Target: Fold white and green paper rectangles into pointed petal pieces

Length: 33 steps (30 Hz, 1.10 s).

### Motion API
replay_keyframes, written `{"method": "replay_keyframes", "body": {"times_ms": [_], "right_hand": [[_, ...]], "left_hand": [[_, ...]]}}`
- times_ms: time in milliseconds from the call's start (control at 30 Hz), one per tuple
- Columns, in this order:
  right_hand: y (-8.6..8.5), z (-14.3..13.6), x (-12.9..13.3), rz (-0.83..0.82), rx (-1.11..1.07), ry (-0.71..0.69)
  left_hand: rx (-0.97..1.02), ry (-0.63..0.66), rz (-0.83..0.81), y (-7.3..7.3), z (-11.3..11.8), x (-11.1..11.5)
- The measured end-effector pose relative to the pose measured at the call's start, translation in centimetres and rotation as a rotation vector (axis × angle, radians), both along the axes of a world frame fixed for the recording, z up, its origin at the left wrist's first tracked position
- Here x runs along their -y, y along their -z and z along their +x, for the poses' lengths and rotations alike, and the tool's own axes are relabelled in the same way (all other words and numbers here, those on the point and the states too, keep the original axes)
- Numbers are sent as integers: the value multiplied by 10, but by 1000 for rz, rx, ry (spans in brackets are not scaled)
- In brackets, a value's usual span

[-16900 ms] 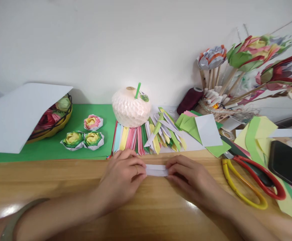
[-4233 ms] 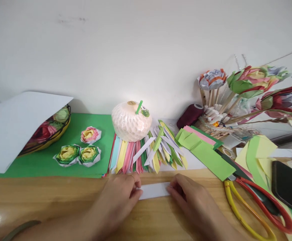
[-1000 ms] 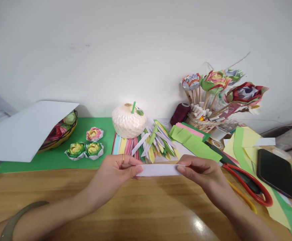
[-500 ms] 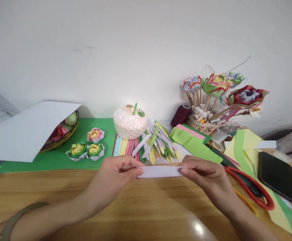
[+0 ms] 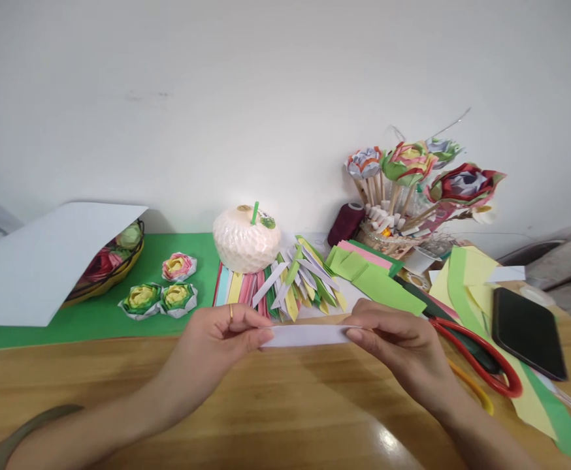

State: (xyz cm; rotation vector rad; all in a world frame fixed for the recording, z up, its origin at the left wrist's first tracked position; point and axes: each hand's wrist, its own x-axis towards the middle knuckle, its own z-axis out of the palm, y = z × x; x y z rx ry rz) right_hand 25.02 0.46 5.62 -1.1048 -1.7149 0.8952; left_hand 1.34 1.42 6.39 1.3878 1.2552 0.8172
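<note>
A narrow white paper strip (image 5: 309, 335) is stretched level between my two hands, above the front part of the wooden table. My left hand (image 5: 219, 343) pinches its left end between thumb and fingers. The right end is pinched the same way by my right hand (image 5: 396, 343). Just behind the strip lies a pile of folded paper pieces (image 5: 298, 281) in green, yellow and white. Coloured strips (image 5: 239, 288) lie under a white textured round object (image 5: 247, 240) with a green stick in its top.
Three paper flowers (image 5: 178, 266) sit on a green sheet (image 5: 94, 326) at the left, near a basket (image 5: 102, 287) partly covered by white paper (image 5: 55, 261). At the right are red-handled scissors (image 5: 513, 382), a black phone (image 5: 528, 333), green paper (image 5: 388, 290) and flowers on sticks (image 5: 407, 163).
The view has shifted slightly, so the table objects appear a little further left. Both hands keep their hold on the white strip, which looks unchanged.
</note>
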Motion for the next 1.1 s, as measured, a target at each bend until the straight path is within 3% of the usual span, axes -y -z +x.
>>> {"method": "replay_keyframes", "body": {"times_ms": [200,433,600,900,1100], "right_hand": [[0,1,3,-38,33,4],[0,1,2,-36,22,-12],[4,2,4,-39,29,96],[-3,4,5,-124,94,112],[-2,8,3,-127,112,94]], "left_hand": [[-7,20,37,3,-2,0],[71,59,257,11,-5,-5],[50,55,240,12,-5,-5],[26,-26,152,11,-5,-5],[61,23,109,7,-7,-6]]}}
